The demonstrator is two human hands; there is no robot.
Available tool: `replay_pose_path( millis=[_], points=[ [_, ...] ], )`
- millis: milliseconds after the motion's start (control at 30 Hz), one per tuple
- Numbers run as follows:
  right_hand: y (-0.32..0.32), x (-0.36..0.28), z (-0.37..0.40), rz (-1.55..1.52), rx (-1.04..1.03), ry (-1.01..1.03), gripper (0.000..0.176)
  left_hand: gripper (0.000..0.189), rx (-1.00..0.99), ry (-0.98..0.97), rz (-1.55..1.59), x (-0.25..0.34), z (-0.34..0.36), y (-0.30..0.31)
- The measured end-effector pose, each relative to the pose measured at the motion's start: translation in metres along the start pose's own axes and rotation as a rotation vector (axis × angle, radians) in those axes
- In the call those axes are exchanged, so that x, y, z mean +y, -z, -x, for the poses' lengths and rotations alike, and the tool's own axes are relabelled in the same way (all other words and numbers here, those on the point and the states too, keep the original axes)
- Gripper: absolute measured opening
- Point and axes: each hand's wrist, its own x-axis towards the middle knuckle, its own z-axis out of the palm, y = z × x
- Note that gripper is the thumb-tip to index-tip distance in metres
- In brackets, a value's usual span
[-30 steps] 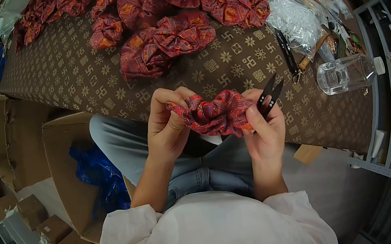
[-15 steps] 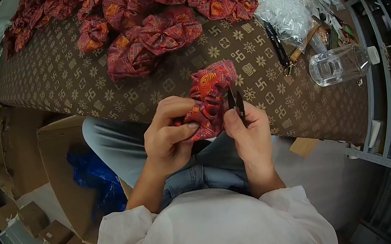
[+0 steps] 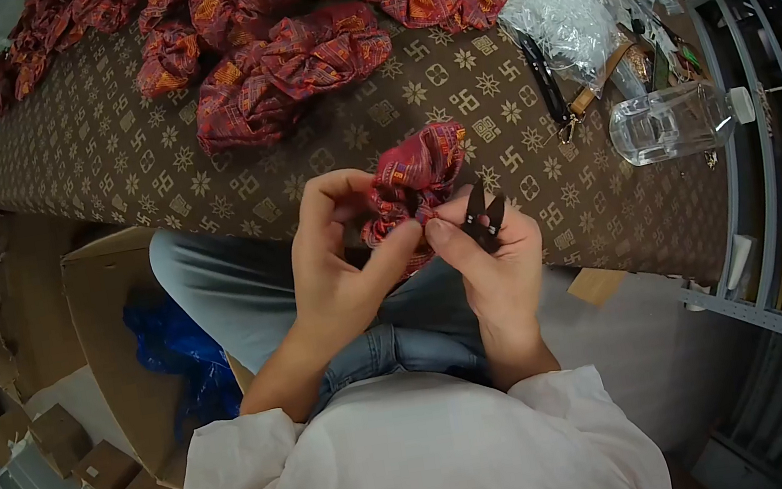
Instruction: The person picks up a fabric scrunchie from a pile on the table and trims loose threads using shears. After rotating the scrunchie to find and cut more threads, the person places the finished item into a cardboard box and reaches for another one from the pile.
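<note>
- Black-bladed metal snips [image 3: 473,207] now swung off the gathered red patterned-fabric piece [image 3: 419,159], centre frame.
- Left hand [image 3: 337,258] pinches cloth; right hand [image 3: 497,259] too, snips tucked in.
- Keep blades clear of folds.

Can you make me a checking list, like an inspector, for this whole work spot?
Surface: table with a brown patterned cover.
Job's things: gathered red fabric piece; black snips, blades apart; red fabric heap farther back.
Clutter: clear bottle, plastic bags and a black tool, right side.
Hands: left hand grips the fabric; right hand holds the snips, fingertips at the fabric.
Cables: none clearly seen.
Surroundings: cardboard box with blue plastic, left; metal rack, right.
</note>
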Motion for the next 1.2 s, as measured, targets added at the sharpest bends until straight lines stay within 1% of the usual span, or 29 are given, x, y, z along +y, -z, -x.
replay_pose_path(
  millis=[33,100,133,200,233,300,433,500,533,600,733,800,933,1100,1133,1200],
  points=[
    [0.0,0.0,0.0,0.003,-0.003,-0.003,0.005,0.031,0.004,0.001,0.003,0.0,-0.002,0.001],
    [0.0,0.0,-0.001,-0.031,-0.015,0.021,0.006,0.028,0.021,0.182,0.458,0.001,-0.005,0.003],
    [-0.001,-0.001,-0.001,-0.029,-0.015,0.019,0.006,0.028,0.022,0.184,0.46,0.002,-0.004,0.002],
    [-0.001,-0.002,-0.001,-0.087,-0.03,-0.017,0.008,0.027,0.066,0.247,0.713,0.005,-0.001,-0.002],
    [-0.002,0.0,-0.001,-0.086,-0.03,-0.019,0.008,0.027,0.067,0.249,0.714,0.006,0.0,-0.002],
    [-0.002,0.004,-0.001,-0.063,-0.035,0.041,0.009,0.026,0.078,0.286,0.792,0.006,0.002,-0.003],
    [-0.002,0.004,-0.001,0.019,-0.041,0.095,0.008,0.026,0.077,0.284,0.76,0.005,0.002,-0.003],
    [-0.002,0.001,-0.001,0.08,-0.035,0.114,0.008,0.033,0.072,0.277,0.707,0.008,0.002,-0.003],
    [-0.003,0.0,-0.001,0.082,-0.034,0.113,0.008,0.033,0.071,0.279,0.709,0.009,0.003,-0.004],
    [-0.004,-0.002,0.0,0.12,-0.007,0.125,0.008,0.042,0.012,0.092,0.354,0.01,0.004,-0.006],
    [-0.001,-0.002,0.0,0.187,-0.059,0.166,0.009,0.047,0.042,0.144,0.466,0.011,0.004,-0.003],
    [-0.002,-0.002,0.001,0.1,-0.067,0.115,0.011,0.043,0.051,0.203,0.492,0.012,0.004,-0.001],
    [-0.002,-0.004,0.002,0.094,-0.081,0.112,0.01,0.041,0.049,0.19,0.491,0.009,0.006,-0.001],
    [0.0,-0.005,-0.001,0.074,-0.05,0.121,0.006,0.04,0.069,0.079,0.454,0.007,0.009,-0.003],
    [0.0,-0.005,-0.001,0.074,-0.049,0.12,0.006,0.04,0.069,0.08,0.454,0.008,0.009,-0.004],
    [0.0,-0.005,-0.001,0.093,-0.053,0.149,0.007,0.039,0.08,0.004,0.373,0.009,0.009,-0.006]
  ],
)
